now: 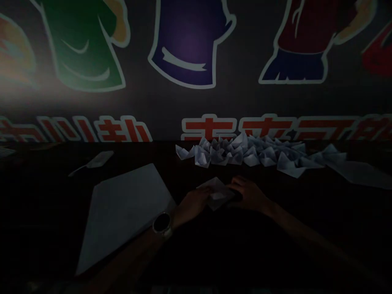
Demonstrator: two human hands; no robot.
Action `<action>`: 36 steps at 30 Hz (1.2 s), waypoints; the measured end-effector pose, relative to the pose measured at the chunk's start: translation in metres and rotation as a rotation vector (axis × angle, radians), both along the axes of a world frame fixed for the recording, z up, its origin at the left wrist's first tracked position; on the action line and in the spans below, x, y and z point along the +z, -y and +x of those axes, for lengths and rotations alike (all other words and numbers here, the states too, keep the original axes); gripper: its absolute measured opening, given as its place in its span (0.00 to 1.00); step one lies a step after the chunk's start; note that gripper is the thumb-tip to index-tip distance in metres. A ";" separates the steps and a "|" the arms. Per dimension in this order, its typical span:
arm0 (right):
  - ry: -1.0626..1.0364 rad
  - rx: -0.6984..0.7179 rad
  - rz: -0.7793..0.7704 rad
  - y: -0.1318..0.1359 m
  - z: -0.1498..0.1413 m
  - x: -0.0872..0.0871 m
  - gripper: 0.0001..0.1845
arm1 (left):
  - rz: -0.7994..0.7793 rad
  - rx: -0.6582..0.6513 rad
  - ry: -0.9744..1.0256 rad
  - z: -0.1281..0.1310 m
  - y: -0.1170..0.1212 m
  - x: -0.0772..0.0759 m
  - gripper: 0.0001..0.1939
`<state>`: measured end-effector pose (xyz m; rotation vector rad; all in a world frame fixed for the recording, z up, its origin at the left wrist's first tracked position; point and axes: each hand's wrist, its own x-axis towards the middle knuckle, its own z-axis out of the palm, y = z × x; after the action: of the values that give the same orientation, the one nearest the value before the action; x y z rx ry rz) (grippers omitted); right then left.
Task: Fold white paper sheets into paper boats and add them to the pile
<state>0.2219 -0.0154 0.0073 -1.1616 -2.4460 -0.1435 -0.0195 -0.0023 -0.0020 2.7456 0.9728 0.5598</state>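
Red Chinese characters (269, 128) along the wall (245, 98), too cropped to read

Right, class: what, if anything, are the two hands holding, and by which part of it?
The left hand and right hand hold a small folded white paper at its opposite sides; dim light hides the exact finger grip.

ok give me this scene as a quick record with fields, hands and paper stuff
left hand: the left hand touches the folded white paper from its left side
left wrist: a round-faced watch
right hand: the right hand touches the same paper from its right side
beyond hands: a heap of folded paper boats
to the left: a large flat paper sheet
backdrop: a wall mural of cartoon clothing
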 end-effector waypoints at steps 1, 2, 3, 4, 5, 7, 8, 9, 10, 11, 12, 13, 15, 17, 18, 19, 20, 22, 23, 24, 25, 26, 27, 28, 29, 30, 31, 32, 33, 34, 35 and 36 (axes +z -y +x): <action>-0.016 0.023 0.022 0.001 -0.002 0.000 0.27 | -0.021 0.040 0.011 0.001 0.001 0.000 0.19; -0.042 0.048 0.025 0.002 -0.004 -0.002 0.26 | -0.043 0.072 0.023 0.003 0.002 0.001 0.18; -0.073 0.073 0.006 0.002 -0.006 -0.003 0.22 | -0.067 0.092 0.034 0.004 0.003 0.002 0.17; -0.107 0.093 -0.031 0.003 -0.008 -0.006 0.17 | -0.091 0.104 0.046 0.004 0.003 0.002 0.16; -0.143 0.104 -0.077 0.002 -0.009 -0.009 0.13 | -0.113 0.114 0.062 0.005 0.003 0.003 0.15; -0.212 0.106 -0.168 0.000 -0.009 -0.014 0.13 | -0.159 0.149 0.111 0.005 0.000 0.004 0.14; -0.240 0.104 -0.204 -0.002 -0.008 -0.016 0.13 | -0.180 0.171 0.142 0.004 -0.002 0.004 0.14; -0.265 0.103 -0.232 -0.004 -0.007 -0.018 0.13 | -0.201 0.192 0.175 0.004 -0.004 0.005 0.13; -0.288 0.099 -0.252 -0.006 -0.006 -0.019 0.13 | -0.222 0.209 0.209 0.004 -0.006 0.005 0.13; -0.309 0.095 -0.270 -0.009 -0.005 -0.020 0.14 | -0.242 0.219 0.243 0.003 -0.008 0.005 0.13; -0.331 0.084 -0.285 -0.011 -0.005 -0.021 0.15 | -0.254 0.230 0.273 0.003 -0.011 0.004 0.12; -0.356 0.063 -0.294 -0.012 -0.005 -0.022 0.16 | -0.253 0.245 0.299 0.003 -0.013 0.003 0.11; -0.406 -0.010 -0.283 -0.015 -0.005 -0.024 0.17 | -0.215 0.277 0.351 0.003 -0.018 0.001 0.08; -0.440 -0.096 -0.236 -0.016 -0.007 -0.026 0.17 | -0.177 0.294 0.379 0.004 -0.023 -0.002 0.06; -0.443 -0.136 -0.209 -0.017 -0.008 -0.028 0.16 | -0.176 0.298 0.374 0.005 -0.026 -0.003 0.05; -0.433 -0.170 -0.191 -0.016 -0.008 -0.029 0.15 | -0.186 0.302 0.356 0.006 -0.028 -0.003 0.06; -0.412 -0.202 -0.185 -0.015 -0.009 -0.029 0.14 | -0.197 0.312 0.328 0.007 -0.029 -0.004 0.06; -0.347 -0.268 -0.185 -0.013 -0.012 -0.029 0.12 | -0.196 0.345 0.270 0.009 -0.031 -0.005 0.08; -0.310 -0.304 -0.185 -0.012 -0.013 -0.029 0.11 | -0.184 0.363 0.250 0.010 -0.032 -0.005 0.08; -0.271 -0.335 -0.186 -0.011 -0.015 -0.028 0.11 | -0.171 0.375 0.237 0.012 -0.033 -0.005 0.08; -0.232 -0.362 -0.190 -0.011 -0.016 -0.027 0.11 | -0.161 0.381 0.226 0.013 -0.033 -0.005 0.08; -0.195 -0.388 -0.195 -0.011 -0.017 -0.026 0.11 | -0.155 0.383 0.217 0.013 -0.033 -0.006 0.08; -0.164 -0.414 -0.200 -0.011 -0.018 -0.025 0.11 | -0.152 0.385 0.206 0.014 -0.034 -0.006 0.08; -0.139 -0.437 -0.206 -0.012 -0.018 -0.025 0.11 | -0.149 0.389 0.192 0.014 -0.034 -0.006 0.07; -0.121 -0.455 -0.208 -0.013 -0.018 -0.024 0.11 | -0.148 0.392 0.176 0.014 -0.035 -0.006 0.07; -0.110 -0.468 -0.208 -0.015 -0.019 -0.024 0.10 | -0.150 0.399 0.158 0.014 -0.035 -0.006 0.07; -0.102 -0.477 -0.207 -0.016 -0.019 -0.024 0.10 | -0.151 0.406 0.136 0.014 -0.035 -0.006 0.07; -0.095 -0.478 -0.208 -0.017 -0.019 -0.024 0.09 | -0.148 0.413 0.103 0.014 -0.036 -0.006 0.08; -0.089 -0.476 -0.208 -0.018 -0.019 -0.024 0.09 | -0.139 0.425 0.064 0.014 -0.036 -0.005 0.08; -0.083 -0.472 -0.204 -0.018 -0.020 -0.025 0.09 | -0.128 0.438 0.024 0.015 -0.036 -0.004 0.08; -0.077 -0.472 -0.198 -0.018 -0.020 -0.025 0.09 | -0.116 0.453 -0.011 0.016 -0.035 -0.003 0.08; -0.069 -0.471 -0.191 -0.018 -0.021 -0.025 0.08 | -0.105 0.467 -0.038 0.017 -0.035 -0.002 0.08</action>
<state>0.2008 0.0028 -0.0174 -1.7818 -2.1213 -0.0060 -0.0028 0.0328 -0.0043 2.4449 1.6179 0.5035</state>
